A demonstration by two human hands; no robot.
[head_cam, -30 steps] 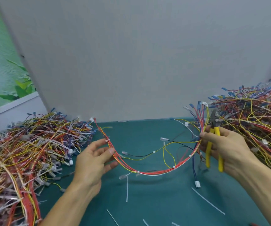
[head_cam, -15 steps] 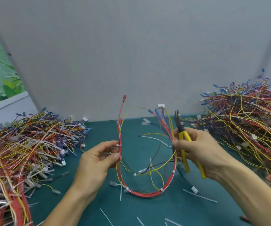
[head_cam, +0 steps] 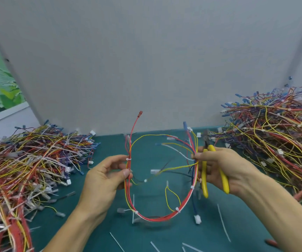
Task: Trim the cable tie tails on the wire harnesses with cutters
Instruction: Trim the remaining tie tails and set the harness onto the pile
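Hands are closed: the wire harness (head_cam: 185, 198) is pinched by the left hand (head_cam: 106, 179), harness and cutters (head_cam: 204, 176) gripped by the right hand (head_cam: 226, 168); its wide arc has been narrowed.

Left pile (head_cam: 28, 160), harness (head_cam: 177, 209) (midway), right pile (head_cam: 274, 135) — tails (head_cam: 224, 222) nearest.

Probably an assembly workshop: heaps of wire harnesses (head_cam: 28, 160) flank a green mat (head_cam: 174, 233) below a grey partition (head_cam: 146, 60).

Bare left hand (head_cam: 106, 179), bare right hand (head_cam: 226, 170), both forearms (head_cam: 68, 226) uncovered
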